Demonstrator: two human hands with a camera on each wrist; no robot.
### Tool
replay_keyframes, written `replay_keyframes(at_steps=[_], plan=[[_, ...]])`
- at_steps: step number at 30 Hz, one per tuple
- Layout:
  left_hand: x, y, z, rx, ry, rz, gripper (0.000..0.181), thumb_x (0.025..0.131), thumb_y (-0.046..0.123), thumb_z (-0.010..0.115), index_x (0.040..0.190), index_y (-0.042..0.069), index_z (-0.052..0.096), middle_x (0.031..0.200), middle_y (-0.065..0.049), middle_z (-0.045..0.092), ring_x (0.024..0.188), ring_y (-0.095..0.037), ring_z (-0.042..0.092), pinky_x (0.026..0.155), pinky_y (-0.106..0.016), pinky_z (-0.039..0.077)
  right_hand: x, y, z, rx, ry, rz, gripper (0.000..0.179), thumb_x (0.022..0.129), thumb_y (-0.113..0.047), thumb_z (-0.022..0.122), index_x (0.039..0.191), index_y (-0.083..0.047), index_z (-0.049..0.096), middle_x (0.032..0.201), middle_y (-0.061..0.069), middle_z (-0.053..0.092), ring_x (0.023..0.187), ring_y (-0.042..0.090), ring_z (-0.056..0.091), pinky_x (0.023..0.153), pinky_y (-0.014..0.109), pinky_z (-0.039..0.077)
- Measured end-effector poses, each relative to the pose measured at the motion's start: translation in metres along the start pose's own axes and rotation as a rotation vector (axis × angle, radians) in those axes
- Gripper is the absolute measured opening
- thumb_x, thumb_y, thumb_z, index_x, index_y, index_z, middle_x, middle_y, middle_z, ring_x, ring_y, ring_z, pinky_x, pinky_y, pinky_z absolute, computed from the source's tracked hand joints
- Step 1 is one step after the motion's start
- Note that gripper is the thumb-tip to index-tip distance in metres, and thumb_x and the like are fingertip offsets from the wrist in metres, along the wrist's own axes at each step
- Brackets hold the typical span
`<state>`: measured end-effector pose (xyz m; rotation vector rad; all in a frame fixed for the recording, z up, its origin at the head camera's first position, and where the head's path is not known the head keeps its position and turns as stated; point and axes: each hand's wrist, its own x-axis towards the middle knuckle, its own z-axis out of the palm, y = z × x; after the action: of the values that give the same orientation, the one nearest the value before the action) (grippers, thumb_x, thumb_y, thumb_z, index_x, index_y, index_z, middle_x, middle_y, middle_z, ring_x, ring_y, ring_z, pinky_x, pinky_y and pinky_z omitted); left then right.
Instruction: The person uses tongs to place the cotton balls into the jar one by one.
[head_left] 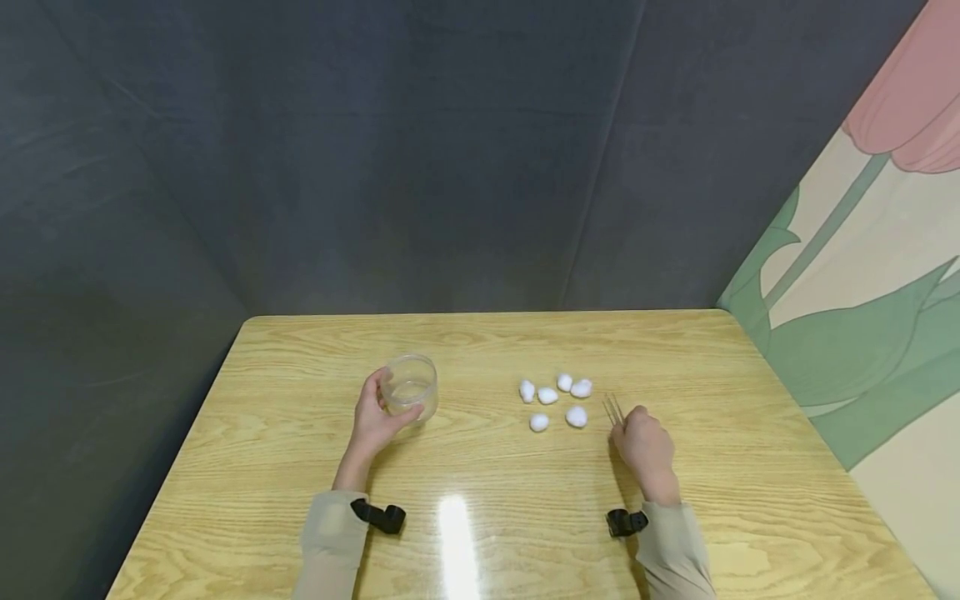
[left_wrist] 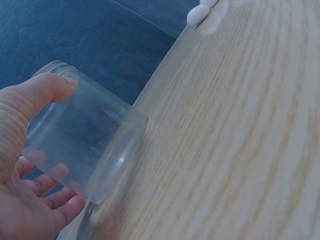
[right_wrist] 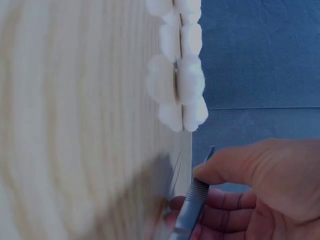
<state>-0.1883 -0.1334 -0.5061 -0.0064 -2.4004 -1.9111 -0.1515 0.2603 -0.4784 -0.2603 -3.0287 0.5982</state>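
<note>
My left hand [head_left: 375, 421] grips a clear plastic jar [head_left: 411, 390] at the left of the table, thumb on one side and fingers round the other. In the left wrist view the lidless jar [left_wrist: 85, 130] stands with its base at the tabletop, and nothing shows inside it. My right hand [head_left: 647, 446] holds metal tweezers [head_left: 613, 410] between thumb and fingers. Their ridged grip [right_wrist: 196, 192] shows in the right wrist view. Just left of the tweezer tips lie several white cotton balls [head_left: 576, 416] in a loose group.
The wooden table [head_left: 480, 342] backs onto a dark grey cloth [head_left: 420, 167]. At the right hangs a curtain with a flower pattern [head_left: 862, 350]. A bright reflection lies on the tabletop near the front. Each wrist carries a small black camera [head_left: 384, 517].
</note>
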Motion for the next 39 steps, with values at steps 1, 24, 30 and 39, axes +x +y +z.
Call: replay_keyframes(at_steps=[1,24,30,39], plan=[[-0.001,0.001,0.0,-0.007,-0.002,-0.004,0.084,0.072,0.006,0.08,0.139,0.0,0.03,0.139,-0.021,0.036,0.125,-0.037,0.037,0.1,-0.053,0.033,0.0,0.001,0.0,-0.003,0.005,-0.008,0.017,0.085,-0.007,0.049,0.071,-0.001,0.042,0.054,0.011,0.045,0.046,0.023,0.043,0.039,0.037,0.037],[0.001,-0.003,0.002,-0.027,0.025,0.022,0.078,0.071,0.004,0.08,0.135,0.0,0.035,0.137,-0.021,0.038,0.123,-0.037,0.038,0.099,-0.053,0.034,-0.018,0.007,-0.011,-0.065,0.177,-0.265,0.017,0.084,-0.006,0.065,0.092,0.006,0.055,0.067,0.011,0.057,0.053,0.024,0.052,0.044,0.044,0.042],[0.0,0.0,0.001,-0.037,0.007,-0.004,0.079,0.072,0.004,0.079,0.137,0.0,0.033,0.138,-0.021,0.037,0.124,-0.037,0.037,0.1,-0.052,0.034,-0.025,0.006,-0.008,-0.119,0.229,-0.356,0.019,0.079,-0.006,0.072,0.088,0.001,0.057,0.065,0.005,0.055,0.058,0.024,0.054,0.048,0.043,0.038],[-0.014,0.034,-0.002,-0.036,-0.018,-0.005,0.078,0.075,-0.001,0.074,0.138,-0.009,0.028,0.139,-0.03,0.032,0.125,-0.044,0.034,0.1,-0.056,0.032,-0.034,0.002,-0.005,-0.101,0.277,-0.397,0.021,0.075,-0.002,0.075,0.085,0.0,0.056,0.072,0.01,0.058,0.065,0.03,0.054,0.052,0.044,0.037]])
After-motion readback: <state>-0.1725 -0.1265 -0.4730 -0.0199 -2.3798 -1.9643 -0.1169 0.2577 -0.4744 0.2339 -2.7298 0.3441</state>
